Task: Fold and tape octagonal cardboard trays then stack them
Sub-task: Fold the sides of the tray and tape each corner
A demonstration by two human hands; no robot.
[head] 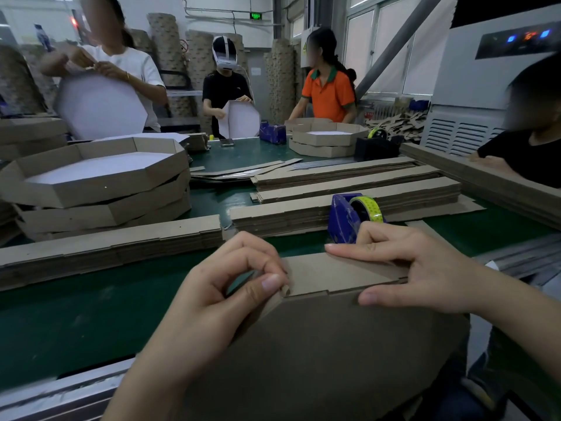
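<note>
Left hand [224, 287] pinches the raised flap's [343, 273] corner, right hand [425, 268] pinches its other end, cardboard tray [318, 344] leaning at the table's [76, 314] near edge: light, stiff board, probably best gripped close to the fold.

Fwd blocked: tape dispenser [344, 221], flat stacks [115, 250]; green belt [76, 314] left free.

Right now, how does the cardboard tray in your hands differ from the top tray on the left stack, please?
The held brown cardboard tray shows only brown; the top octagonal cardboard tray on the stack shows a white floor. The left hand and right hand grip the held tray; the stacked tray lies untouched. Both are cardboard.
</note>
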